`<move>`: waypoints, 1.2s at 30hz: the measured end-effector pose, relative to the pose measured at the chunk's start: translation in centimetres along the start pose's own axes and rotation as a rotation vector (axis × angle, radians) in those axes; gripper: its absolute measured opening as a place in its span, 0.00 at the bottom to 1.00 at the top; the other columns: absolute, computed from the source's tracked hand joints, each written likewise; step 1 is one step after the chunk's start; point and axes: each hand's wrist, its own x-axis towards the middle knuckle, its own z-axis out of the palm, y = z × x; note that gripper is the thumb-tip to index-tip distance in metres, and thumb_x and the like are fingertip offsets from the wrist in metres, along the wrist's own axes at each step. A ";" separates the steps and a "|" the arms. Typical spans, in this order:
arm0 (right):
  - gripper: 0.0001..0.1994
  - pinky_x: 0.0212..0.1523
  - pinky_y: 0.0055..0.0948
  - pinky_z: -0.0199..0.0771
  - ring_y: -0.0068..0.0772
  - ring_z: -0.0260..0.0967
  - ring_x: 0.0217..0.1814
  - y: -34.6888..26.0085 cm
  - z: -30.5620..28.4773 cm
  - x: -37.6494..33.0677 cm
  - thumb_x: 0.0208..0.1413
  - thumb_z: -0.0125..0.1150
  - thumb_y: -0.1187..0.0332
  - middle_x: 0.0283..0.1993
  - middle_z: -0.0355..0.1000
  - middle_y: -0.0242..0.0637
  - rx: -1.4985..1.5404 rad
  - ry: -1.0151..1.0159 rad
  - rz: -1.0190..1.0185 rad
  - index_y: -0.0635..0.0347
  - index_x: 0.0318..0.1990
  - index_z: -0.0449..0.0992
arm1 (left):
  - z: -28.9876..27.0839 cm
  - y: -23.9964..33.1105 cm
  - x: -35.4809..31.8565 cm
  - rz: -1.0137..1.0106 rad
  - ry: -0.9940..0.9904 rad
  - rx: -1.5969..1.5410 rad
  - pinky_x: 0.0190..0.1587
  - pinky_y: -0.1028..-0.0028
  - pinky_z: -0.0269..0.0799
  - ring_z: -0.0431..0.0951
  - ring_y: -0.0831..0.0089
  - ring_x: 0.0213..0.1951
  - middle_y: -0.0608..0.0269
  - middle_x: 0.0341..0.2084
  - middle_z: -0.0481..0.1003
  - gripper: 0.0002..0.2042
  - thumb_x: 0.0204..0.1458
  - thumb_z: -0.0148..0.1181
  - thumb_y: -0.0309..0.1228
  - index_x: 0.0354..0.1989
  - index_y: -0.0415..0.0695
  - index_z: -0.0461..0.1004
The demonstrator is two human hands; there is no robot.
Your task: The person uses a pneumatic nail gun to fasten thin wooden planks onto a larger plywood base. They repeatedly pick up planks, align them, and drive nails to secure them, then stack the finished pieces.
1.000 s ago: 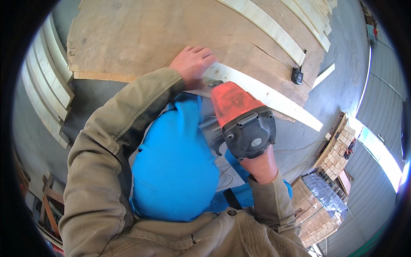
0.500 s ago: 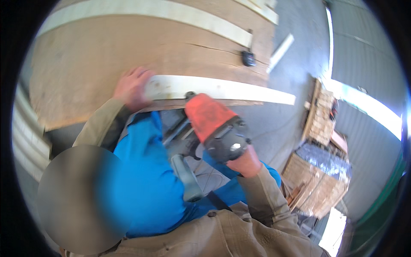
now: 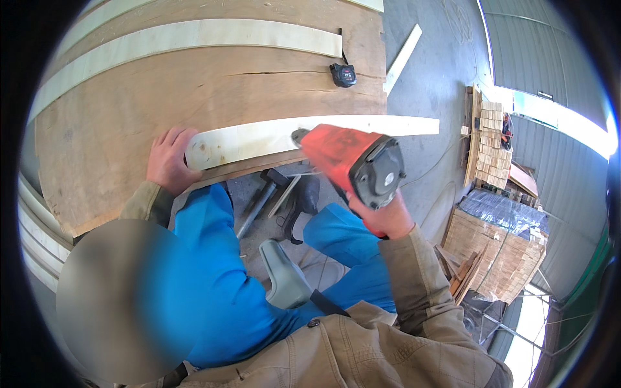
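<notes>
A pale wooden strip (image 3: 246,142) lies along the near edge of a brown plywood board (image 3: 149,97), its right end jutting past the board. My left hand (image 3: 171,158) grips the strip's left end, fingers at the far side and thumb at the near side. My right hand (image 3: 385,216) is closed round the handle of a red and black nail gun (image 3: 346,155). The gun's nose is at the strip, right of its middle; whether it touches the wood is unclear. The gun's body hides part of the strip.
Farther back on the board lie another pale strip (image 3: 194,35) and a black tape measure (image 3: 343,75). Below the near edge are a hammer (image 3: 259,200) and a grey-green seat-like piece (image 3: 284,278) between my legs. Wood stacks (image 3: 495,242) stand right; a loose strip (image 3: 404,55) lies beyond the board.
The nail gun has shifted right and turned, its nose now farther along the strip. My left hand sits a little lower and left in the view, still at the strip's end. The whole view has shifted.
</notes>
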 end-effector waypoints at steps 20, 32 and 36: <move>0.19 0.52 0.34 0.78 0.33 0.78 0.48 5.3 -2.8 2.0 0.51 0.70 0.78 0.48 0.82 0.40 0.229 0.068 0.067 0.63 0.52 0.79 | 0.6 0.0 0.1 -0.012 -0.040 0.068 0.59 0.56 0.71 0.76 0.49 0.54 0.52 0.49 0.77 0.33 0.32 0.77 0.28 0.54 0.44 0.76; 0.16 0.53 0.36 0.78 0.33 0.80 0.49 4.0 -2.5 1.3 0.51 0.67 0.74 0.44 0.84 0.52 0.364 0.096 0.251 0.67 0.49 0.81 | 1.6 0.0 0.7 0.020 -0.024 0.061 0.57 0.54 0.73 0.76 0.48 0.53 0.53 0.47 0.78 0.31 0.34 0.77 0.26 0.53 0.45 0.76; 0.14 0.50 0.33 0.78 0.25 0.78 0.47 4.1 -2.2 1.6 0.52 0.66 0.76 0.43 0.84 0.45 0.386 0.072 0.213 0.67 0.47 0.81 | 0.9 0.1 0.2 -0.047 -0.084 0.146 0.57 0.53 0.73 0.75 0.48 0.53 0.53 0.47 0.78 0.32 0.33 0.78 0.26 0.54 0.46 0.76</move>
